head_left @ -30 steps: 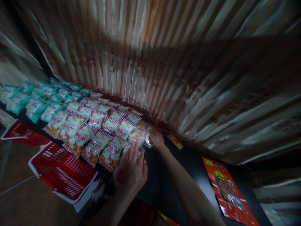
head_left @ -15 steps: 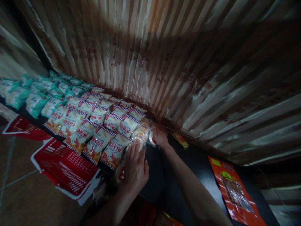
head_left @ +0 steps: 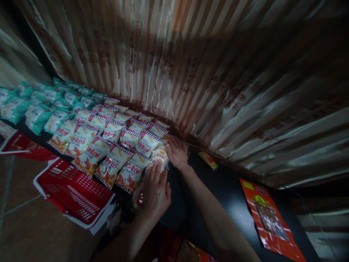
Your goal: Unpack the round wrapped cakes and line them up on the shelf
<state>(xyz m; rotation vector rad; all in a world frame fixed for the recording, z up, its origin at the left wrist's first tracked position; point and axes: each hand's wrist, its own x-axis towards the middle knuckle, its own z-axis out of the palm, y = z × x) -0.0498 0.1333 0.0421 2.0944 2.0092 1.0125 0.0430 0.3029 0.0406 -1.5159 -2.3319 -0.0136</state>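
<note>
My left hand (head_left: 155,191) lies flat, fingers together, on the near end of a clear snack packet (head_left: 160,155) at the front edge of a dark shelf (head_left: 229,189). My right hand (head_left: 176,150) rests palm down on the far end of that packet, close to the striped wall. The packet lies at the right end of rows of red, white and blue snack bags (head_left: 109,145). Most of the packet is hidden under both hands.
Teal snack bags (head_left: 38,109) fill the shelf's left end. Two red baskets (head_left: 71,189) stand below the shelf on the left. An orange flat packet (head_left: 268,218) lies on the shelf at the right, and a small yellow packet (head_left: 208,160) sits by the wall.
My right hand has slid left and nearer over the clear packet's far end, now lying on top of it. My left hand has stayed pressed on the near end.
</note>
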